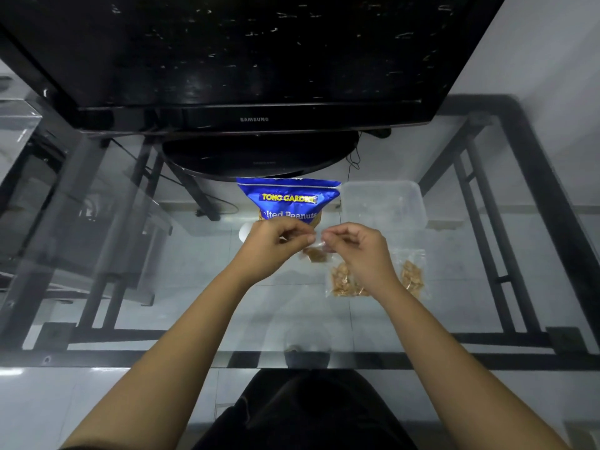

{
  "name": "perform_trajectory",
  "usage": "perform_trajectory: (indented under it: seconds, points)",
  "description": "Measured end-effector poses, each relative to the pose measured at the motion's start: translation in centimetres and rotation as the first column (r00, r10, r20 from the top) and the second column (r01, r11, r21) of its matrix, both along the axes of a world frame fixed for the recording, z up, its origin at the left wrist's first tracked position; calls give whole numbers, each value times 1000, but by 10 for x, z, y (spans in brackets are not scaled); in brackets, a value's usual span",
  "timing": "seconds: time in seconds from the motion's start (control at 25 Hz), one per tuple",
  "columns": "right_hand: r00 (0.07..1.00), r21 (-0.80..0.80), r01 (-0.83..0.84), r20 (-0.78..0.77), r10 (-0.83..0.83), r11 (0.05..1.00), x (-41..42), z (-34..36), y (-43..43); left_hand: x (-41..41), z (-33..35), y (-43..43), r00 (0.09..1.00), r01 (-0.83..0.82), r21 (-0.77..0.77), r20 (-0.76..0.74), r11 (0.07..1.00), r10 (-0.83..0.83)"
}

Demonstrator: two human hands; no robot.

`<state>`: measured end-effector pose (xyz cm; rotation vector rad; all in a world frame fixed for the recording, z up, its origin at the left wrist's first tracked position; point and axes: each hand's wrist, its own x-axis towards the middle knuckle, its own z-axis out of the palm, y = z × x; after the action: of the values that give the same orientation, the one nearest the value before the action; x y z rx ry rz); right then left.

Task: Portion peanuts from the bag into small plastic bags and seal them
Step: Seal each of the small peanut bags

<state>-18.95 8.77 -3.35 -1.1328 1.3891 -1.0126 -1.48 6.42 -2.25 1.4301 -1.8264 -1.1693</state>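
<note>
A blue peanut bag point(289, 198) stands upright at the middle of the glass table point(194, 287), just behind my hands. My left hand point(274, 246) and my right hand point(357, 248) both pinch the top strip of a small clear plastic bag point(315, 253). That bag hangs between them above the table with peanuts in its bottom. Two more small bags with peanuts lie flat on the glass, one point(342, 280) partly under my right wrist, the other point(412, 276) to its right. A white round object point(244, 232) shows behind my left hand, mostly hidden.
A clear plastic container point(383, 203) sits right of the peanut bag. A large black television point(253, 60) on a round stand point(259, 157) fills the back of the table. The black metal frame point(506, 222) shows through the glass.
</note>
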Motion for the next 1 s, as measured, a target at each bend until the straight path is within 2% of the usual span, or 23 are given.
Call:
perform_trajectory:
  seconds: [0.12,0.28,0.4,0.52,0.6,0.68,0.76,0.8,0.88,1.0]
  points:
    - [999,-23,1,-40,-1,1000,4,5,0,-5,5,-3,994,52,-81,101,995,-44]
    - [966,-102,-9,-257,-18,995,6,6,-2,-5,2,-4,967,100,-172,249,980,-55]
    - [948,-114,-11,-316,-26,993,4,5,-2,2,-2,-2,965,78,-171,260,982,-32]
    - [948,-94,-21,-317,-10,995,1,4,-2,8,-5,-2,960,72,-172,278,982,-22]
    - [953,-64,-35,-302,15,997,-1,3,-2,10,-8,-1,966,6,-155,258,988,35]
    - [978,-15,-43,-205,39,999,-4,3,-3,10,-15,4,991,-99,-34,88,994,102]
    - [997,55,-38,-72,42,998,-7,0,-6,6,-25,15,978,-81,203,-172,976,117]
    - [998,92,-45,-33,48,995,-9,-4,-8,3,-33,20,961,-58,282,-245,958,130]
    - [995,152,-84,-48,92,985,-11,-16,-12,-2,-47,30,951,-113,337,-237,935,200]
    - [954,204,-138,-236,186,969,-18,-42,-14,-2,-66,36,949,-214,399,-131,892,286]
